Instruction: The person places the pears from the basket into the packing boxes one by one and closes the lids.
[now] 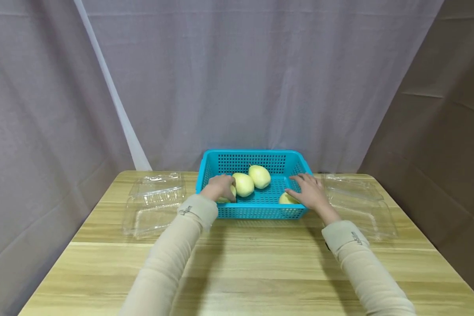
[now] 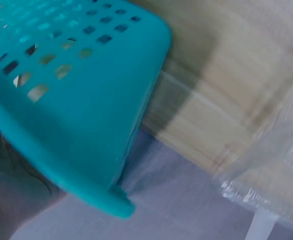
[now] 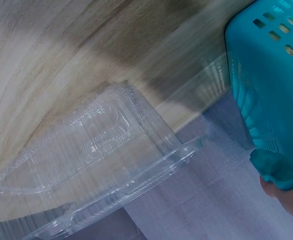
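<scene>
A blue plastic basket [image 1: 256, 211] with pierced walls holds several pale yellow-green pears. My left hand [image 1: 222, 188] reaches over its left end and grips a pear [image 1: 223, 200], mostly hidden under the fingers. Right beside that hand lie a second pear [image 1: 243, 184] and a third pear [image 1: 259, 177]. At the opposite end my right hand [image 1: 310, 193] is inside the rim with fingers spread, its thumb overlapping another pear [image 1: 287, 199] in the near right corner. Both wrist views show mainly the basket's outer wall [image 2: 101, 115], which hides most of each hand.
On the wooden table [image 1: 253, 263], a clear plastic clamshell box [image 1: 154, 206] lies left of the basket. Another clear clamshell box [image 1: 359, 206] lies to its right, its lid folded back. A grey curtain [image 1: 253, 79] hangs close behind the basket.
</scene>
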Available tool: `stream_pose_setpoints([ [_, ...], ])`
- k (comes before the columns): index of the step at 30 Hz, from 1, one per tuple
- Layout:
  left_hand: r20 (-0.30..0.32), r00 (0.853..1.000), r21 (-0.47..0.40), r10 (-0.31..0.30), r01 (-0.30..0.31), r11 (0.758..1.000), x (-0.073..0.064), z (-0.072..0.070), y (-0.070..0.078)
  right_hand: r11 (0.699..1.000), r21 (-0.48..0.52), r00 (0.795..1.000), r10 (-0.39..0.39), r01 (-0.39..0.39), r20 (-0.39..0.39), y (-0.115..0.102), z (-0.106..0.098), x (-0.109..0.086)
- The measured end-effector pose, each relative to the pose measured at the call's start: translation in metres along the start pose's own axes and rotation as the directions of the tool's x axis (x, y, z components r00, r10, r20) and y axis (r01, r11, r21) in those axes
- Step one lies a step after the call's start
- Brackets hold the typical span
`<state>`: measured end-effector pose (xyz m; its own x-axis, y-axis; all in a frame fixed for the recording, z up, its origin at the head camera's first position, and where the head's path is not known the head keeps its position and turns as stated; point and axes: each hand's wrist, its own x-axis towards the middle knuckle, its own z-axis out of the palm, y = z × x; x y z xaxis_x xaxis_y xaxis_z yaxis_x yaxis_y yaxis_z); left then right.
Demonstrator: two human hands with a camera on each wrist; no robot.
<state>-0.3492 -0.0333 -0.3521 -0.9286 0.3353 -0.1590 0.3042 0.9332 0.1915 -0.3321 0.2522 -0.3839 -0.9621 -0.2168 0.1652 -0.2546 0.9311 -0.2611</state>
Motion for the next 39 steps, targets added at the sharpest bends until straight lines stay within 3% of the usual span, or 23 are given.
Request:
stream_pose_setpoints([
  [4,0.026,1.0,-0.019,0.0,0.001,1.0,0.001,-0.009,0.0,1.0,-0.002,1.0,0.0,0.0,-0.005,0.0,0.003,0.0],
  [15,0.015,0.999,-0.029,0.033,-0.032,0.999,-0.007,-0.026,-0.004,1.0,-0.004,1.0,0.009,-0.009,-0.009,-0.001,0.0,0.001],
  [27,-0.111,0.991,-0.066,0.075,-0.083,0.994,-0.021,-0.042,-0.022,1.0,0.01,1.0,0.005,-0.005,-0.016,-0.006,0.0,0.001],
  [39,-0.138,0.984,-0.129,0.113,-0.131,0.983,-0.031,-0.042,-0.04,1.0,0.006,0.999,-0.022,0.022,-0.025,-0.005,-0.002,0.003],
])
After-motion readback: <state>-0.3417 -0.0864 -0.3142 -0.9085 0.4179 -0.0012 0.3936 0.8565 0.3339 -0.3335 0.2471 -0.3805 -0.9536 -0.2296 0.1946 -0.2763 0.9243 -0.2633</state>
